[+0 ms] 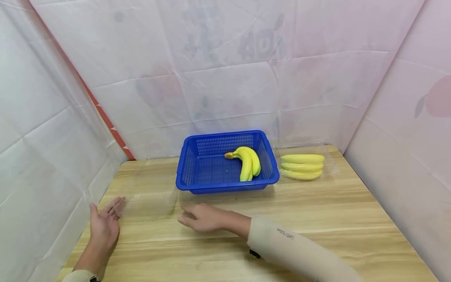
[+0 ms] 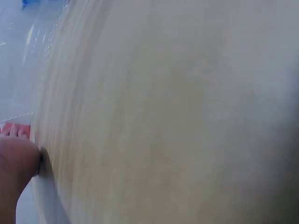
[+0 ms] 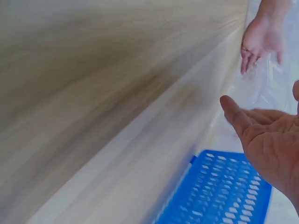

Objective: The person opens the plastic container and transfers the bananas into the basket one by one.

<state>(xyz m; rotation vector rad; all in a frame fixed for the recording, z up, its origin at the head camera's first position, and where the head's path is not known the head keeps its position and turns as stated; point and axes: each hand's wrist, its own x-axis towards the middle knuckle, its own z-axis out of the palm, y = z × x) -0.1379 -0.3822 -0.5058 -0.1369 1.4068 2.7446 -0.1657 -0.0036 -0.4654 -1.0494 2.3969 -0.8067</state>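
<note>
A blue plastic basket (image 1: 197, 156) stands at the back of the wooden table (image 1: 317, 219) with a bunch of yellow bananas (image 1: 248, 161) inside it. A second bunch of bananas (image 1: 302, 166) lies on the table just right of the basket. My left hand (image 1: 104, 223) hovers open over the table's left side, fingers straight, holding nothing. My right hand (image 1: 202, 217) stretches across in front of the basket, palm down, fingers relaxed and empty. The right wrist view shows its open palm (image 3: 271, 144) above the basket (image 3: 219, 191), with the left hand (image 3: 261, 39) beyond.
Pale pink and white sheeting (image 1: 225, 70) walls the table in on the left, back and right. A clear plastic film (image 1: 151, 199) lies on the wood between the hands. The left wrist view is mostly blurred wood (image 2: 168, 116).
</note>
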